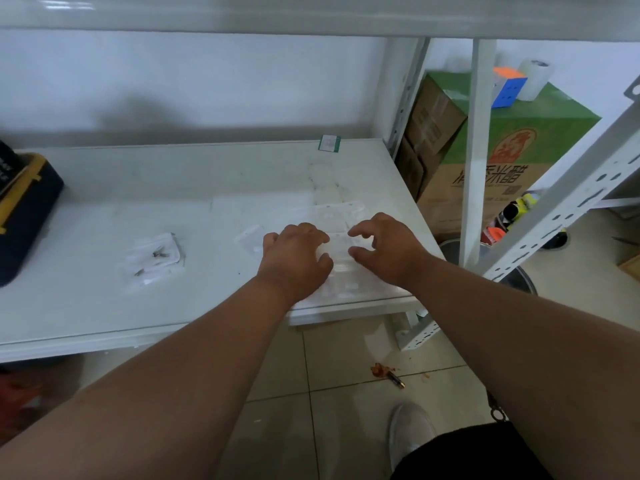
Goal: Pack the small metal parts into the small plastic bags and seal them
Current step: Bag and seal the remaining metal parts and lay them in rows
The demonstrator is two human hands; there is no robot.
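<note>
Clear plastic bags (341,251) lie on desk (104,306); left hand (294,259) and right hand (384,249) hover, grip curled, clamping nothing discernible.

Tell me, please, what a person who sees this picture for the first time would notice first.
The eye goes first to the two bare forearms reaching in from below, with the left hand and right hand over a pile of clear plastic bags near the right front corner of the white table. Next come the colourful puzzle cube on a green carton at the upper right, and a few bags holding small metal parts lying left of the hands.
</note>
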